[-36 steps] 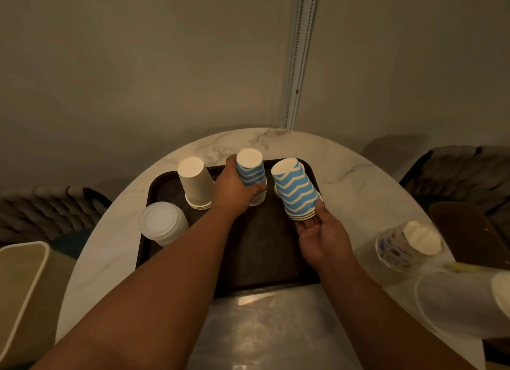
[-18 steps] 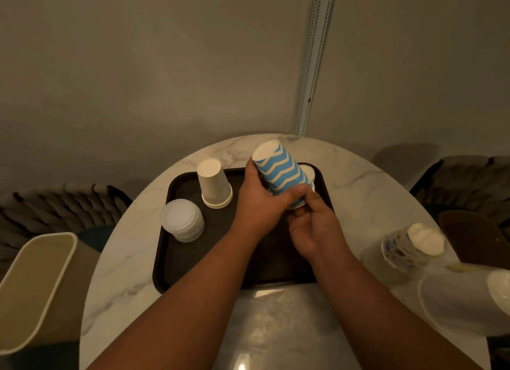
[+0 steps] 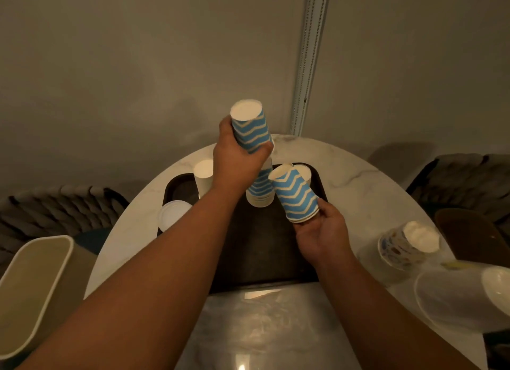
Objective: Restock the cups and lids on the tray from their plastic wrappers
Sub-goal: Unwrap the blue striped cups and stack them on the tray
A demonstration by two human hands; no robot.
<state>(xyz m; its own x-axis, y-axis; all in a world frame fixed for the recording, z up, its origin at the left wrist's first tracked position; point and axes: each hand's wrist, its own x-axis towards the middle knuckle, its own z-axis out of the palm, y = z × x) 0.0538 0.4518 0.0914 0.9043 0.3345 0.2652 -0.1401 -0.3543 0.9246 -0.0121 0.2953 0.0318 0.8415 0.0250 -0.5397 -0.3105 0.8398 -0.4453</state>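
- Dim, warm light is falling on a plain wall behind a round marble desk (image 3: 358,182), which is carrying a dark tray (image 3: 265,245) at its middle.
- A left hand (image 3: 237,160) is gripping a stack of blue zigzag cups (image 3: 249,129), fingers curled round its lower part, and is holding it upside down and raised above the tray, probably to drop it onto another stack.
- Just below it, a second blue stack (image 3: 259,190) is standing upside down on the tray, partly hidden by that hand.
- A right hand (image 3: 323,234) is holding a third blue stack (image 3: 296,194) by its rim end, tilted away from the person, fingers cupping it from beneath; it looks as if it is being kept ready for merging.
- Both hands are working apart, each clamped on its own stack.
- A plain white cup stack (image 3: 202,178) and a pile of white lids (image 3: 172,213) are sitting at the tray's left side, so part of the restocking appears done.
- Near the right edge of the desk, a patterned cup stack in clear wrap (image 3: 408,245) and a wrapped sleeve (image 3: 463,298) are lying on their sides, seemingly waiting to be unpacked.
- A pale bin (image 3: 30,287) is standing at the left, likely for spent wrappers.
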